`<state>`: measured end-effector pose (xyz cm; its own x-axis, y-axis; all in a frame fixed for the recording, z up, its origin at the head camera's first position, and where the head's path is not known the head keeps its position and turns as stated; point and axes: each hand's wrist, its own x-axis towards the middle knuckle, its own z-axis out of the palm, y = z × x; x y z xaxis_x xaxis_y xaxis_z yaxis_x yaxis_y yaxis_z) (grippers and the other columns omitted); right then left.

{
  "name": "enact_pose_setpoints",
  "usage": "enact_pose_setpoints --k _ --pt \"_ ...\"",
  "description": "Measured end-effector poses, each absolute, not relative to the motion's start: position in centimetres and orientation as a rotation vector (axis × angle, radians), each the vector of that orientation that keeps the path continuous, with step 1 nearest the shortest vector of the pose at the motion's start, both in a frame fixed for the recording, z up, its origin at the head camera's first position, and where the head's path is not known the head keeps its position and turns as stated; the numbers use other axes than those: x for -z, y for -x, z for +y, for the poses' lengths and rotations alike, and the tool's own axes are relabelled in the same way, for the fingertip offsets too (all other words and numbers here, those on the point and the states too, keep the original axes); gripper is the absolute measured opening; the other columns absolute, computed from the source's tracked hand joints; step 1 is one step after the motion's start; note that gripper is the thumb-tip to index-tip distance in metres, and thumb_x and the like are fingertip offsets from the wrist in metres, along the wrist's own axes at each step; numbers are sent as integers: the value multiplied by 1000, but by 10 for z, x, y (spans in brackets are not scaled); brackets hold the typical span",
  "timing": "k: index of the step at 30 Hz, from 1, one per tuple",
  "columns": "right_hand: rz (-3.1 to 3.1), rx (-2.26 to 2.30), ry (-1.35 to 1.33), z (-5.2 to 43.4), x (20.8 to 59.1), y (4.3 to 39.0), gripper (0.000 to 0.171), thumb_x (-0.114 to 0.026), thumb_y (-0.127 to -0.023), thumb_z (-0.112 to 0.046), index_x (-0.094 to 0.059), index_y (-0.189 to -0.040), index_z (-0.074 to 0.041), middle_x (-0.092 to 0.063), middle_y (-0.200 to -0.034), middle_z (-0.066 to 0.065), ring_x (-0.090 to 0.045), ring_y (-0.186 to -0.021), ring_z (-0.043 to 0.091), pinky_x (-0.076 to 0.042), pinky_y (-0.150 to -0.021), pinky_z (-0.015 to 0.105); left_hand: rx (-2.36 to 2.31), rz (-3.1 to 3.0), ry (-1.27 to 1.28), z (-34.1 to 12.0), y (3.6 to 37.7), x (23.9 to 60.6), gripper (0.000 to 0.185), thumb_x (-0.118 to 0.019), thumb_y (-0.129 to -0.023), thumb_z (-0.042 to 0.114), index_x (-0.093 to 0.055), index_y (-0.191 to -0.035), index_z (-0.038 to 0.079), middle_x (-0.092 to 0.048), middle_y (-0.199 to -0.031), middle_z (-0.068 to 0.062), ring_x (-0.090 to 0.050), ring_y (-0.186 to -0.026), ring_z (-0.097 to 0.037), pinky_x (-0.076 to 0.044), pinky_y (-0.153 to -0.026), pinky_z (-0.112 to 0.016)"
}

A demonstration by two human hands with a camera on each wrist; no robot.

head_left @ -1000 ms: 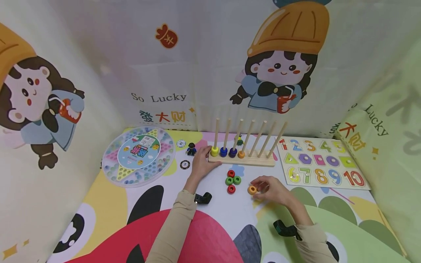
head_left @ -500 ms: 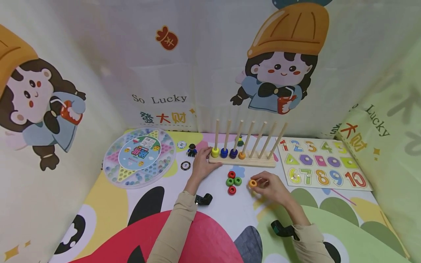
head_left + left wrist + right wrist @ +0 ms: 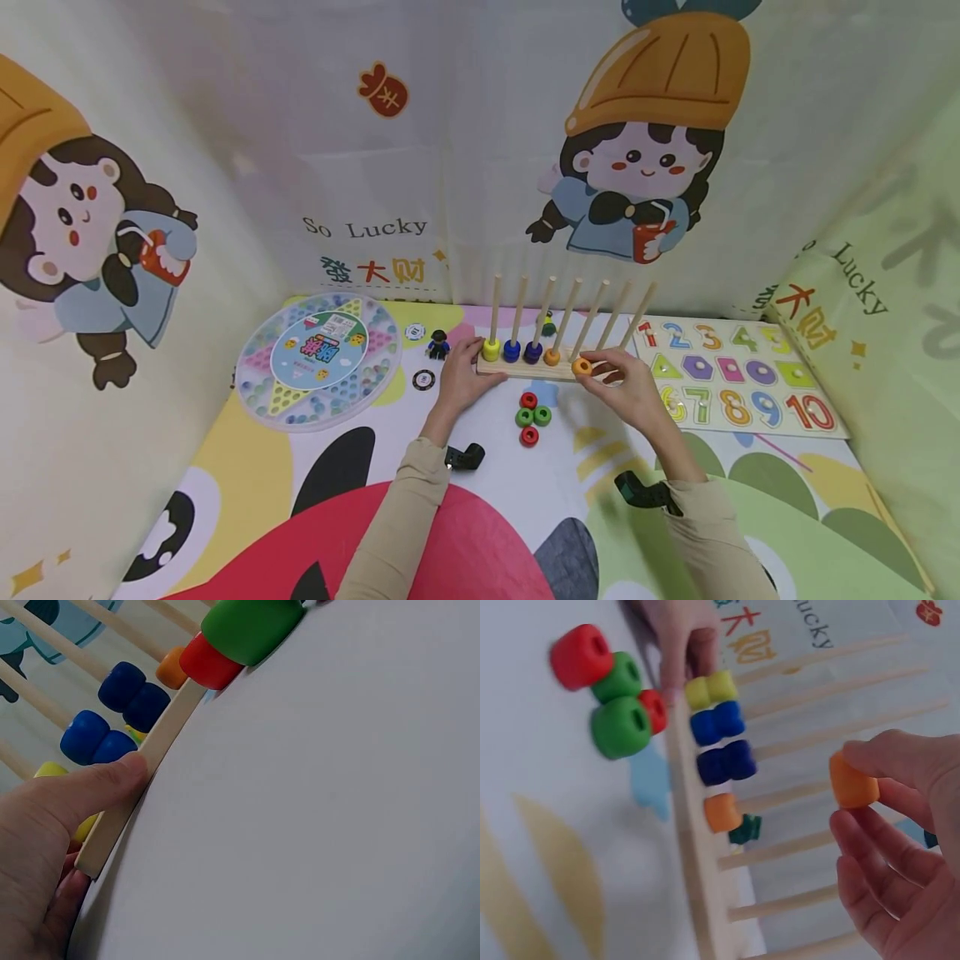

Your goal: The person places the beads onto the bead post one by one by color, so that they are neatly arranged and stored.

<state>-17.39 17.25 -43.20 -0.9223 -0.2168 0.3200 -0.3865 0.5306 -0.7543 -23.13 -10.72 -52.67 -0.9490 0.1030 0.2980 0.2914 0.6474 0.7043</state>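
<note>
A wooden peg rack point(image 3: 555, 369) stands at the back of the mat, with yellow, blue, dark blue and orange beads low on its left pegs. My left hand point(image 3: 461, 375) rests against the rack's left end, thumb point(image 3: 90, 791) pressed on the base point(image 3: 142, 787). My right hand point(image 3: 622, 385) pinches an orange bead point(image 3: 581, 367) point(image 3: 853, 782) in the air just in front of the rack, near the peg holding one orange bead point(image 3: 721, 812). Two red and two green beads point(image 3: 531, 414) point(image 3: 615, 686) lie loose on the mat.
A round marble game board point(image 3: 317, 358) lies at the left. A number puzzle board point(image 3: 738, 375) lies at the right. A small toy figure point(image 3: 438, 342) and two discs point(image 3: 423, 379) sit left of the rack. Printed cloth walls enclose the mat on three sides.
My right hand lifted the orange bead off the mat and carried it up and back to the rack. The left hand stayed on the rack's end.
</note>
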Motion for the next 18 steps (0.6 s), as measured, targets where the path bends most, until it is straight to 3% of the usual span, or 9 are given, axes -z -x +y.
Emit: enact_pose_setpoints --k 7,18 --pt "-2461 -1342 -464 164 411 185 30 -78 -83 -4 -72 -112 1 -65 -97 14 -65 -82 23 -52 -67 18 1202 -2637 328 -108 232 528 78 -86 -74 36 -57 -135 -3 -55 -134 -17 -54 -117 -32 -48 -95 -43" --pt "-2331 -1317 -439 153 376 198 31 -76 -85 -4 -69 -114 5 -68 -106 17 -62 -82 19 -49 -68 12 1266 -2611 308 -107 231 525 66 -80 -81 30 -58 -133 -5 -56 -132 -17 -55 -115 -30 -50 -94 -39"
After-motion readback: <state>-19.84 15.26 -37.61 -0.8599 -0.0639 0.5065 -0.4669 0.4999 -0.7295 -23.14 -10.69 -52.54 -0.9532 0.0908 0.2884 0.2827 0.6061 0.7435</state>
